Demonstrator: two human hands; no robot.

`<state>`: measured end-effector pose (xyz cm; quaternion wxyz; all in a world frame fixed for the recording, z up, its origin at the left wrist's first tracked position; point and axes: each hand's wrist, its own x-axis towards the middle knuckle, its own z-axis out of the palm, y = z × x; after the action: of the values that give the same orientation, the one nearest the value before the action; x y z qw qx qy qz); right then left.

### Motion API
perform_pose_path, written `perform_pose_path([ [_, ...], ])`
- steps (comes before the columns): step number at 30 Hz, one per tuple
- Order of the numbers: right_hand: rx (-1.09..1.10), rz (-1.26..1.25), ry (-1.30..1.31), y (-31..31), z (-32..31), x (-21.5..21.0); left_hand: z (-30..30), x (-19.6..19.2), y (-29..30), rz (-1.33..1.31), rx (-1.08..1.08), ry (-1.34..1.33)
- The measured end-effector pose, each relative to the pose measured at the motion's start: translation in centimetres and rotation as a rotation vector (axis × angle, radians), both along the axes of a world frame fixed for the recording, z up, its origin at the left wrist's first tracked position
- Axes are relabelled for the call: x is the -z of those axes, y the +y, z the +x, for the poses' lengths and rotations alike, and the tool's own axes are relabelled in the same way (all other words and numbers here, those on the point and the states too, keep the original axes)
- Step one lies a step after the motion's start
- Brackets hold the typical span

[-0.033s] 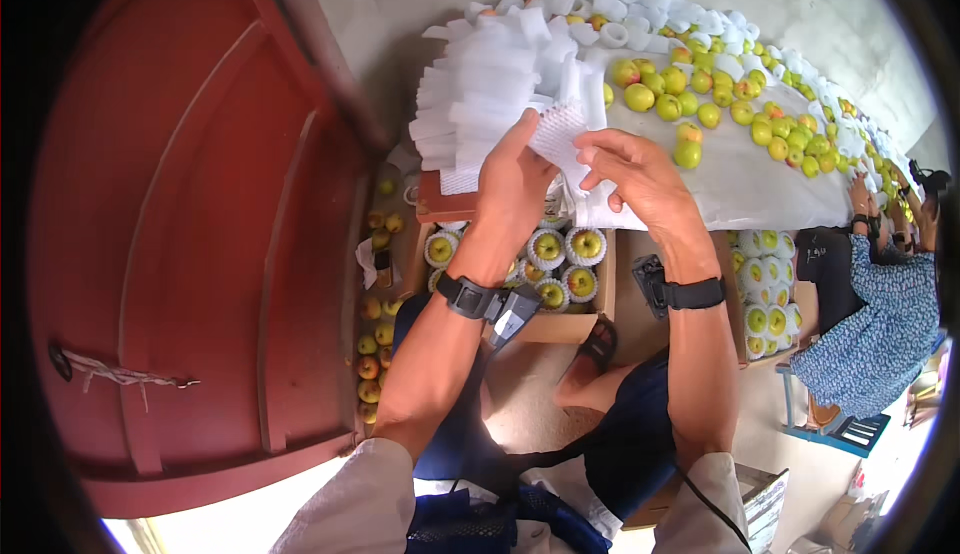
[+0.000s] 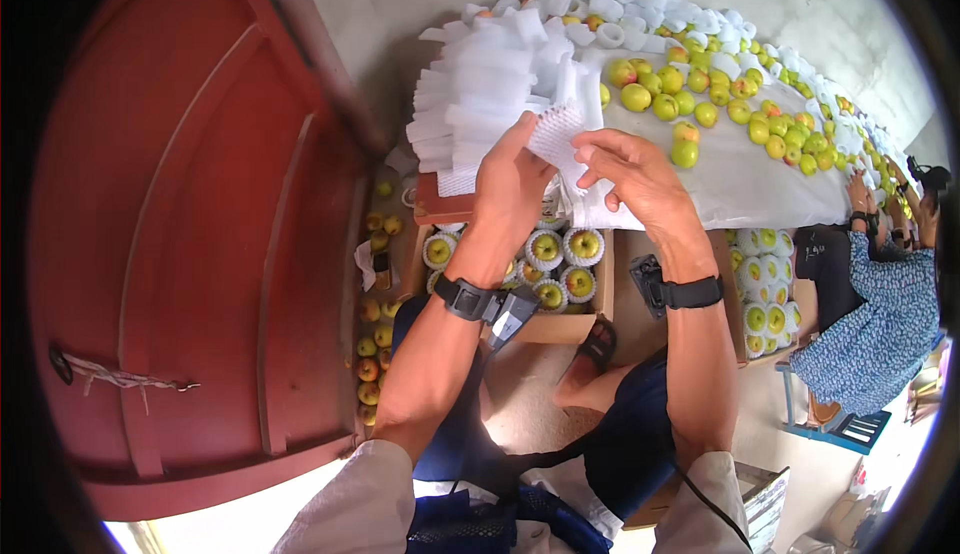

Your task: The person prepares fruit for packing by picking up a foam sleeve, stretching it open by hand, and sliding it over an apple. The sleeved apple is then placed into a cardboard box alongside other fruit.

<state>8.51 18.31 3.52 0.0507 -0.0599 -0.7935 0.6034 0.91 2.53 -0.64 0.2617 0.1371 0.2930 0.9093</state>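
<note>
A white foam net sleeve [image 2: 556, 136], flat and textured, is held up above a box of apples. My left hand [image 2: 512, 179] closes on its left side, the thumb pointing up along it. At its right edge, the bent fingers of my right hand [image 2: 632, 176] pinch the foam. Just behind my left hand, a thick stack of white foam net sleeves [image 2: 480, 94] rests on a reddish-brown box [image 2: 437, 204]. Below my hands, an open cardboard box [image 2: 550, 328] contains several yellow-green apples [image 2: 545, 248] in white foam nets, partly hidden by my left arm.
Bare apples [image 2: 668, 94] and foam rings [image 2: 610, 32] lie across the white-covered surface [image 2: 725, 179]. Another box of netted apples [image 2: 770, 299] stands right, near a person in a blue patterned garment [image 2: 865, 329]. Loose apples [image 2: 370, 369] line the floor beside a red door [image 2: 200, 234].
Almost nothing differs; the whole view shifts very slightly, while both hands stay at the foam net sleeve.
</note>
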Motion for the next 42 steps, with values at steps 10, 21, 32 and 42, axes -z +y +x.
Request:
perform_pose_path([
  [10,0.045,-0.108,0.0,-0.1,0.2,0.0,0.9,-0.2,0.7,-0.188,-0.047,0.174],
  [21,0.043,-0.15,0.04,0.1,0.2,0.6,1.2,0.2,1.1,-0.387,-0.182,0.414],
  [32,0.299,0.21,0.218,-0.4,-1.1,2.8,2.5,-0.6,1.8,-0.408,-0.234,0.508],
  [42,0.42,0.443,0.203,-1.3,-0.5,1.9,0.6,1.3,1.7,-0.607,-0.391,0.457],
])
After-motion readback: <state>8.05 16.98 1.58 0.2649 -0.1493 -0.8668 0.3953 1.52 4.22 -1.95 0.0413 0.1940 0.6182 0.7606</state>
